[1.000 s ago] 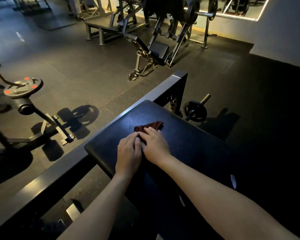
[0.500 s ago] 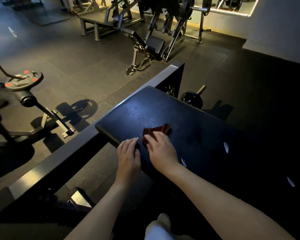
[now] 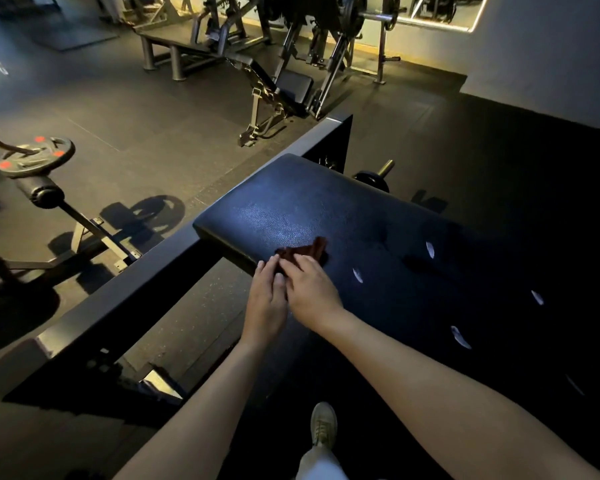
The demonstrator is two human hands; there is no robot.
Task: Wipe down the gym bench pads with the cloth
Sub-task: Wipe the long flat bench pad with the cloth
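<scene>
A wide black padded bench pad (image 3: 309, 209) fills the middle of the view, with small tears showing white on its right part. A small dark red cloth (image 3: 305, 251) lies on the pad near its front left edge. My right hand (image 3: 312, 292) presses flat on the cloth with straight fingers. My left hand (image 3: 266, 303) lies flat beside it at the pad's front edge, fingertips touching the cloth's near end. Most of the cloth is hidden under the two hands.
A dark steel frame beam (image 3: 146, 282) runs diagonally along the pad's left side. A plate-loaded machine with a weight plate (image 3: 35, 155) stands at the left. An incline bench (image 3: 274, 91) and racks stand behind. A loaded peg (image 3: 378, 173) is behind the pad. My shoe (image 3: 323, 424) is below.
Both hands with the cloth have slid back toward the pad's near front edge, and the view has pulled back, showing more of the pad's right side and my shoe.
</scene>
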